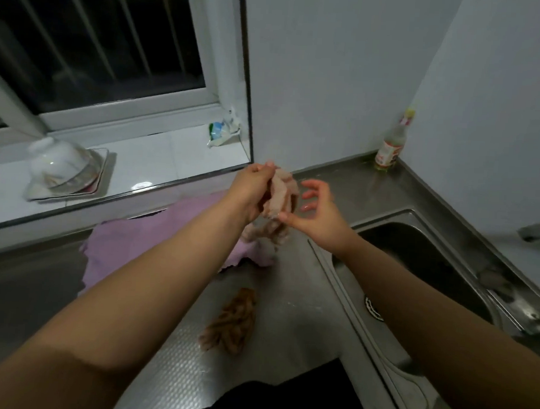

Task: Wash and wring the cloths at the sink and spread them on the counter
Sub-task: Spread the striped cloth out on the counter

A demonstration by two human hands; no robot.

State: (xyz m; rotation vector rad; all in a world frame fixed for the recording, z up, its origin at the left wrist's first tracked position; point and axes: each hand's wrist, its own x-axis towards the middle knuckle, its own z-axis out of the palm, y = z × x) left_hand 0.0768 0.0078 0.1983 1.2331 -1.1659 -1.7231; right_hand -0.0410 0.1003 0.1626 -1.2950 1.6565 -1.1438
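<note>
My left hand [251, 187] grips the top of a pale pinkish twisted cloth [280, 195] and holds it up over the steel counter [291, 315]. My right hand [315, 213] pinches the cloth's lower part with thumb and forefinger, its other fingers spread. A lilac cloth [154, 239] lies spread flat on the counter under my left forearm. A brown wrung cloth [232, 322] lies bunched on the counter nearer to me. The sink [422, 259] is to the right.
The tap [539, 229] reaches in from the right edge. A sauce bottle [390, 148] stands in the back corner. On the window sill are upturned bowls on a plate [67, 171] and a plastic packet [221, 133].
</note>
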